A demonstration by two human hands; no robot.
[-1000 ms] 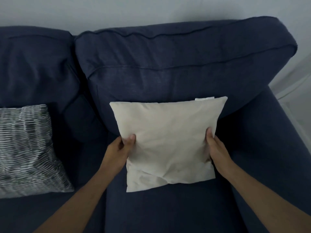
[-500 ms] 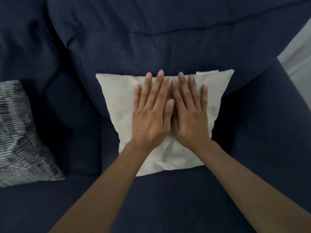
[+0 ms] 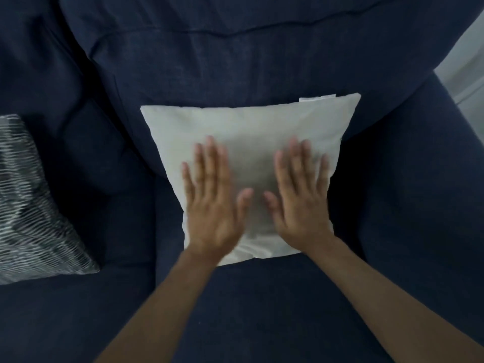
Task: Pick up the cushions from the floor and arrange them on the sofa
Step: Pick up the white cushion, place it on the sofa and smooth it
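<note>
A plain cream cushion leans against the back cushion of the dark blue sofa, its lower edge on the seat. My left hand lies flat over the cushion's lower left part, fingers spread. Over its lower right part, my right hand is flat with fingers spread. Both hands are motion-blurred and a gap separates them. Neither hand grips anything. A grey-and-white patterned cushion rests on the sofa seat at the far left.
The sofa's right armrest rises beside the cream cushion. A pale wall and floor strip show at the upper right. Bare seat lies between the two cushions.
One second ago both hands gripped the cream cushion's sides. Half a second ago they lay flat together on its middle. Now they have slid down and apart.
</note>
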